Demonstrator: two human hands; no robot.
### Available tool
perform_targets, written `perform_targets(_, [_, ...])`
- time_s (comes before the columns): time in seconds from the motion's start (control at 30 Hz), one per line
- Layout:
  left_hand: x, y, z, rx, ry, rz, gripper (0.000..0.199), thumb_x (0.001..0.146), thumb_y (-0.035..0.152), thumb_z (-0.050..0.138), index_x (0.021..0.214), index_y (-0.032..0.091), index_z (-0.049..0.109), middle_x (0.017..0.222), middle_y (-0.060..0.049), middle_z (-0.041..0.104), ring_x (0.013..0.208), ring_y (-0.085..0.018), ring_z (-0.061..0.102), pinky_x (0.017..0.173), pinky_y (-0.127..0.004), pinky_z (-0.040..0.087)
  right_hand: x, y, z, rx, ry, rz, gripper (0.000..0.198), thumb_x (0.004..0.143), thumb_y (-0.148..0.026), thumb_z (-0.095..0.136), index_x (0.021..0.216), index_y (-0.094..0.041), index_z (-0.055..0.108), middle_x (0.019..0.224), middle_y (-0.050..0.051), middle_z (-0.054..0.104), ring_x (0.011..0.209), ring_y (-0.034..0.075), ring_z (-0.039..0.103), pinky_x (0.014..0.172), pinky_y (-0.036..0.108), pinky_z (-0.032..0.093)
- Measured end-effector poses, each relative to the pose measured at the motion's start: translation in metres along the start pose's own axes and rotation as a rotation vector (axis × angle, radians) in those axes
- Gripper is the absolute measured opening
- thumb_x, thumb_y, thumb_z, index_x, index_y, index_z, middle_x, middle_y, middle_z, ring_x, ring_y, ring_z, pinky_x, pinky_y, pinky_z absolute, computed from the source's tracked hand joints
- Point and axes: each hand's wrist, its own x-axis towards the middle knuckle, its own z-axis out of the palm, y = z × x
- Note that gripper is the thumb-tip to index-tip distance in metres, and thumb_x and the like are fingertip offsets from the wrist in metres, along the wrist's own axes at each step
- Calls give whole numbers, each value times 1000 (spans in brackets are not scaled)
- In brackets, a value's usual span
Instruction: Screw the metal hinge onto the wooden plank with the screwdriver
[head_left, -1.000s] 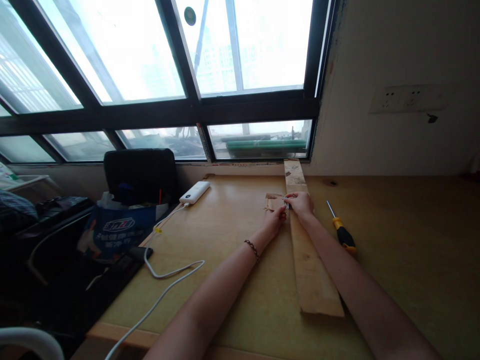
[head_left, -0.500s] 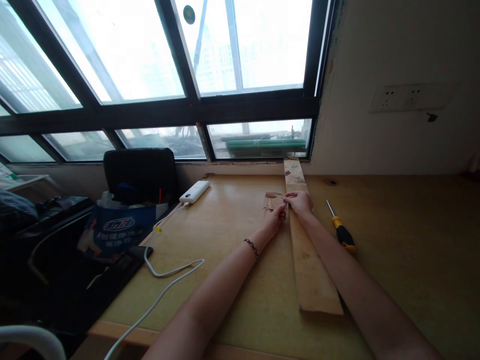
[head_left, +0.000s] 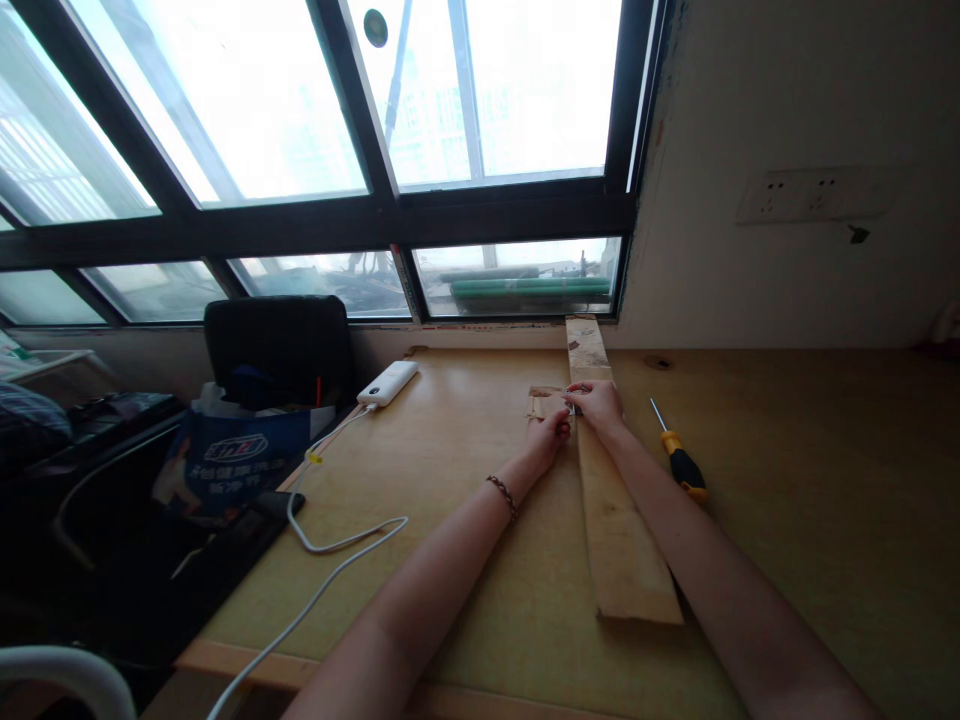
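Note:
My left hand (head_left: 549,440) is closed, its fingertips pinched at the left edge of a long wooden board (head_left: 626,540). My right hand (head_left: 598,402) is closed too, thumb and fingers together above the board. Between the two sets of fingertips is a small shiny metal piece (head_left: 571,405), too small to name and partly covered by the fingers. A short wooden piece (head_left: 546,400) lies just beyond my left hand, against the board's left side. To the right of my right forearm lies a screwdriver (head_left: 681,460) with a yellow and black handle.
A white power bank (head_left: 388,384) with a white cable (head_left: 349,560) lies on the table's left side. Beyond that edge are a black chair (head_left: 277,340) and a blue bag (head_left: 232,460). The window (head_left: 517,215) and wall sockets (head_left: 799,195) are behind the table.
The whole view has shifted very slightly. Both hands stay at the same spot on the board, with only tiny finger movement around the small metal piece.

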Motion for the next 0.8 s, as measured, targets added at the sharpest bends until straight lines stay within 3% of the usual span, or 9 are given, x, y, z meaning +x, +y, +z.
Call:
perform_targets(0.13, [1,-1,-1,14,5,-6,28,55,22,68,77,12,52,56,5,49,44,-2,40,42,-15,27,1,0,0,11,49,26,22,56,-33,69,74,-19,71,59,2,65,53,14,57,47,22,37])
perform_targets(0.3, [3,-3,-3,45,36,-16,25,56,22,67,71,13,50,55,4,49,44,-3,41,42,-15,27,6,1,3,288,141,53,35,55,-37,68,80,-13,71,59,3,63,49,13,51,44,22,34])
perform_targets(0.53, [4,-7,-5,53,48,46,28,59,28,68,77,13,54,59,3,51,47,-4,44,44,-16,31,4,0,1,353,239,50,44,55,-44,67,82,-9,71,51,1,56,44,10,43,42,22,28])
perform_targets(0.63, [8,-6,-10,142,143,131,29,61,34,66,78,14,56,61,2,53,48,-6,45,45,-18,34,5,1,2,351,273,50,45,55,-45,67,81,-9,70,53,2,57,46,11,44,44,22,30])
perform_targets(0.8, [18,15,-35,461,425,222,21,56,28,67,64,14,54,54,2,51,46,-8,45,45,-20,35,7,4,1,357,278,49,43,54,-45,67,80,-10,70,55,3,59,49,12,47,47,23,34])
